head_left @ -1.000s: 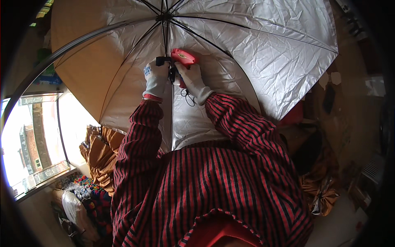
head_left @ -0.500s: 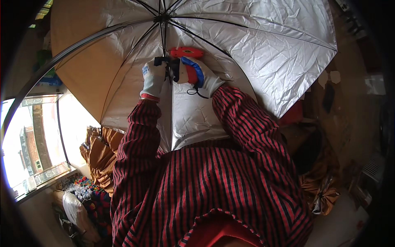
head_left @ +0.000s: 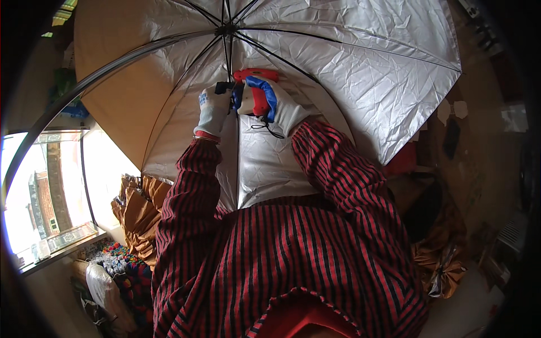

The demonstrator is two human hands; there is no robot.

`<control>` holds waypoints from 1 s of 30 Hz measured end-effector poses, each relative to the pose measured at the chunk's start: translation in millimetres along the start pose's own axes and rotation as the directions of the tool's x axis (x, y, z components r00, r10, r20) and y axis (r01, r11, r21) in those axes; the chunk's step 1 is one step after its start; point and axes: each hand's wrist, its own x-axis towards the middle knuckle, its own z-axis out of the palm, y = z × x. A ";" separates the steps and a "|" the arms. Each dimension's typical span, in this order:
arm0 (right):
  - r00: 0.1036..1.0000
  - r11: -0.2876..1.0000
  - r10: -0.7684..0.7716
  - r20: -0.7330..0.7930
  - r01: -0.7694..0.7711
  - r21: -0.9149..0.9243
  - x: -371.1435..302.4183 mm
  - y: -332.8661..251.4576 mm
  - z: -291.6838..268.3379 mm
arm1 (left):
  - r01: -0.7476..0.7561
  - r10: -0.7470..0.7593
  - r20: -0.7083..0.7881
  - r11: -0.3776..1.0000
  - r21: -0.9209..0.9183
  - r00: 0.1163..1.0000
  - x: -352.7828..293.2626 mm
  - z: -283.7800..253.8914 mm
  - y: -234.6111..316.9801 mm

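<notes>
An open umbrella [head_left: 372, 84] with a crumpled silver lining and a tan panel at left fills the space before me. Its thin dark ribs and struts meet at a black hub [head_left: 227, 29]. My right hand [head_left: 286, 108], in a white and blue work glove, is closed round a red pistol-shaped tool [head_left: 257, 74] with a black cord loop at its lower end. Beside it my left hand [head_left: 213, 112], gloved too, has its dark fingertips closed at an umbrella rib [head_left: 237, 160] below the hub. The fingers of both hands meet there and hide the tool's tip.
Bright light comes through a window [head_left: 51, 191] at left, its sill low. Crumpled brown paper [head_left: 138, 217] and a clear plastic bag [head_left: 107, 293] lie nearby. A brown wrapped bundle [head_left: 442, 267] stands at right. The umbrella's black-edged canopy curves across the upper left.
Both hands stay at the same rib. The umbrella has shifted slightly right and down in view. The right hand and red tool have tilted a little, and the cord loop has swung.
</notes>
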 end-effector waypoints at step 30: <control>0.940 0.775 0.064 -0.336 -0.259 -0.576 -122.6 -9.5 13.9 | 0.004 0.001 -0.027 0.982 0.188 1.000 -16.0 -6.5 -13.1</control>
